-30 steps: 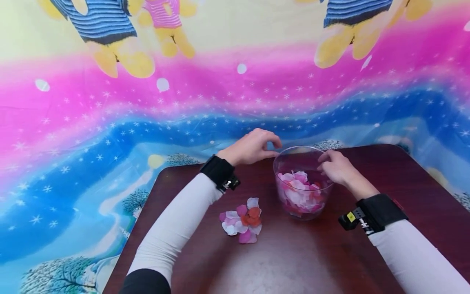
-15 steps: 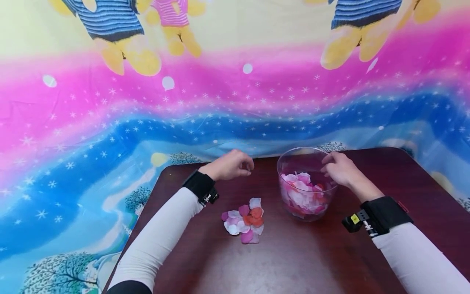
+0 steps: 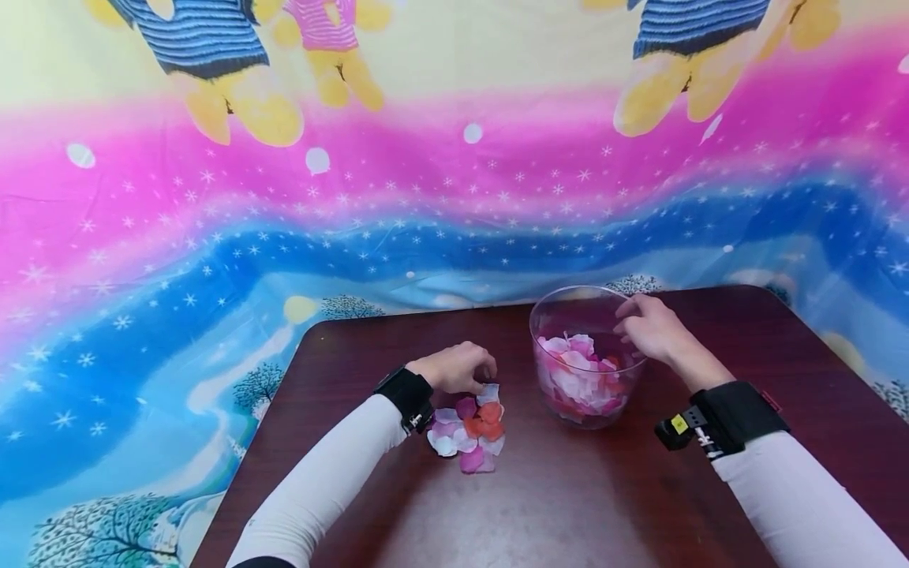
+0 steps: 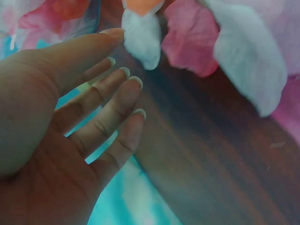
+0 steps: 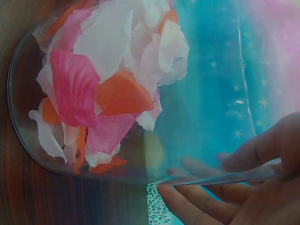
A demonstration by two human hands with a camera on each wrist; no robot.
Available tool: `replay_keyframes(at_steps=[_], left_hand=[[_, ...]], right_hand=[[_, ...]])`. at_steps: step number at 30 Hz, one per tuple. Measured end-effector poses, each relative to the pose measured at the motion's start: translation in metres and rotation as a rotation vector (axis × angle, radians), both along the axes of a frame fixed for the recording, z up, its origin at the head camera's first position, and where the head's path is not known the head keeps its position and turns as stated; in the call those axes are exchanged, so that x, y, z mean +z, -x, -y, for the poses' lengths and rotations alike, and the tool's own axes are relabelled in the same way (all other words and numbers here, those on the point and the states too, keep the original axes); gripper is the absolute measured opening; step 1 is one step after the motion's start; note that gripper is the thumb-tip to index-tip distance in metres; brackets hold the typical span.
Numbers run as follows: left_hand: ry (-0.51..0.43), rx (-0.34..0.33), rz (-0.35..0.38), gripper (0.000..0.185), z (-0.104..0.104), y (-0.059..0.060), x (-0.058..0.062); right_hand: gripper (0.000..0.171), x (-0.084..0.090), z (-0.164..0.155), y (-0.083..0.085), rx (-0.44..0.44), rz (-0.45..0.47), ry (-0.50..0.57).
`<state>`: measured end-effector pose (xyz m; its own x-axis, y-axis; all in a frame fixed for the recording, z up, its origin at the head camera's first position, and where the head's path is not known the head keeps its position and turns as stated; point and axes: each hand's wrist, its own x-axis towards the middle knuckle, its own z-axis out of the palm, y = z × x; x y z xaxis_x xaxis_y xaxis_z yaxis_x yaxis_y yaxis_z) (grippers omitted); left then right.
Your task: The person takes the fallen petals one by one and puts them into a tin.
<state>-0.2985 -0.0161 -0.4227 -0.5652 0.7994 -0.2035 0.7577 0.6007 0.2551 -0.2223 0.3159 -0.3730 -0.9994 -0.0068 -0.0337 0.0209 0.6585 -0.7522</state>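
Observation:
A clear glass bowl (image 3: 562,304) stands on the dark wooden table (image 3: 568,505), partly filled with pink, white and orange petals (image 3: 578,372). My right hand (image 3: 629,315) pinches the bowl's far right rim; in the right wrist view the thumb and fingers of the right hand (image 5: 220,171) sit on either side of the glass wall of the bowl (image 5: 201,93), next to the petals (image 5: 93,93). A small pile of loose petals (image 3: 469,430) lies left of the bowl. My left hand (image 3: 486,371) hovers at the pile's far edge. In the left wrist view the left hand (image 4: 117,49) has loose fingers, its thumb tip touching a white petal (image 4: 140,36).
A bright cartoon-print cloth (image 3: 426,197) hangs behind the table and drapes past its far and left edges. Bare wood (image 4: 211,164) stretches in front of the pile and the bowl. Black bands sit on both wrists.
My left hand drew away from the bowl's left rim and came down toward me to the loose petal pile. My right hand stayed on the bowl's rim.

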Motion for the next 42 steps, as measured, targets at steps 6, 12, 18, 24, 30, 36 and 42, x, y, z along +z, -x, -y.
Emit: replay_keyframes(at_steps=[6, 12, 18, 24, 30, 36, 42], left_hand=[[0.032, 0.014, 0.011, 0.024, -0.001, -0.003, -0.012], [0.01, 0.038, 0.043, 0.01, 0.0, -0.002, -0.016], [-0.043, 0.054, 0.08, 0.01, 0.007, -0.001, -0.01], [-0.091, 0.026, 0.048, 0.005, 0.012, 0.0, 0.008], [-0.111, 0.005, 0.002, 0.006, 0.016, 0.0, 0.023], [-0.122, -0.01, -0.023, 0.005, 0.021, 0.0, 0.033], [-0.157, -0.015, -0.043, 0.005, 0.023, -0.002, 0.048]], right_hand=[[0.042, 0.0, 0.0, 0.0, 0.0, -0.005, 0.006], [0.042, -0.001, -0.001, 0.0, 0.0, -0.004, 0.002], [0.042, -0.001, 0.0, 0.0, 0.004, -0.001, 0.0], [0.043, 0.0, 0.0, 0.0, 0.0, 0.005, -0.004], [0.043, 0.0, -0.001, -0.001, 0.006, -0.002, -0.006], [0.043, 0.0, -0.001, 0.0, 0.009, -0.006, -0.009], [0.043, 0.0, -0.001, 0.0, 0.01, 0.0, -0.008]])
